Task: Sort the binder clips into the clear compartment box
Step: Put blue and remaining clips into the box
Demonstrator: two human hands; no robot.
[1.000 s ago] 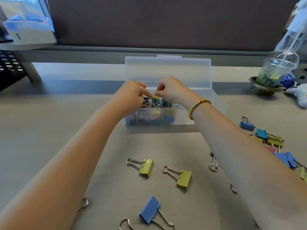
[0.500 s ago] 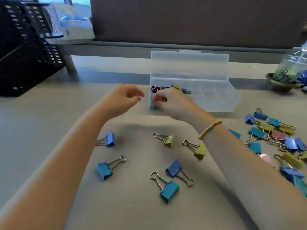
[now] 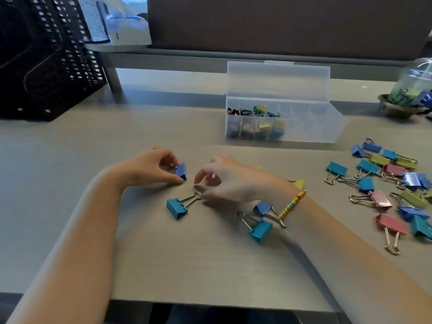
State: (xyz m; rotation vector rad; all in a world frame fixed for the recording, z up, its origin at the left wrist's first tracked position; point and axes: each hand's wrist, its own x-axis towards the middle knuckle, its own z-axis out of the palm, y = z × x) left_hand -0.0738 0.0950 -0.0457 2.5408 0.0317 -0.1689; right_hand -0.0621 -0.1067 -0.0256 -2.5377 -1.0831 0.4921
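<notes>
Both forearms are bare, with no sleeves in sight. The right wrist wears a beaded bracelet: mostly small round yellow beads, with a couple of blue ones among them. The left hand carries a thin gold-toned ring on one finger.

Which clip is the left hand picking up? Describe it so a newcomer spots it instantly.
Start at the clear compartment box and come toward the camera to the left hand. Its fingertips pinch a dark blue binder clip, the only one lifted; a teal clip lies just nearer.
</notes>
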